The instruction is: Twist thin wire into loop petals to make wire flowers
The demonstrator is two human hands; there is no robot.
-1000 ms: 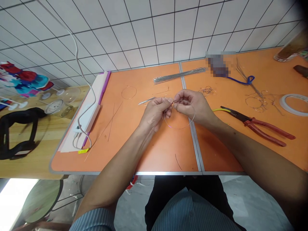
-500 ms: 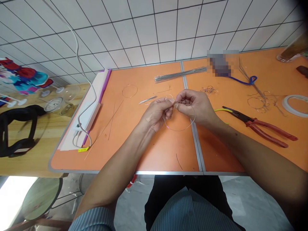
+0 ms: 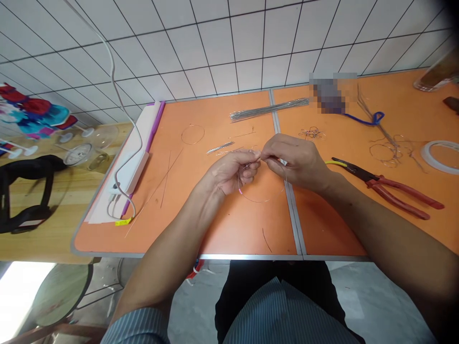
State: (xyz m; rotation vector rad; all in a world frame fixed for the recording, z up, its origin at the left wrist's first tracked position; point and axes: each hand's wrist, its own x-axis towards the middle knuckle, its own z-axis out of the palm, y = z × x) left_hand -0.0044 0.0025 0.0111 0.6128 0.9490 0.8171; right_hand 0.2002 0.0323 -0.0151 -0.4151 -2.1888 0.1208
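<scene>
A thin wire loop (image 3: 258,201) with a small pink piece on its left side hangs between my hands, over the orange table. My left hand (image 3: 238,169) pinches the wire at the loop's upper left, palm partly upward. Close against it, my right hand (image 3: 296,160) is closed on the wire too, its back turned up and its fingertips meeting my left fingertips. The wire ends between the fingertips are too small to make out. Just behind my left hand lie short metal rods (image 3: 220,147). Another wire ring (image 3: 192,134) rests farther left.
Red-handled pliers (image 3: 387,187) lie right of my right hand, near tangled wire (image 3: 311,133). A wire bundle (image 3: 268,110) lies at the back. A power strip (image 3: 133,174) with a white cable is at the left, a white ring (image 3: 442,156) far right.
My right hand has turned over, its back now more upward. The loop between the hands has shifted and tilted, with its pink piece a little farther left.
</scene>
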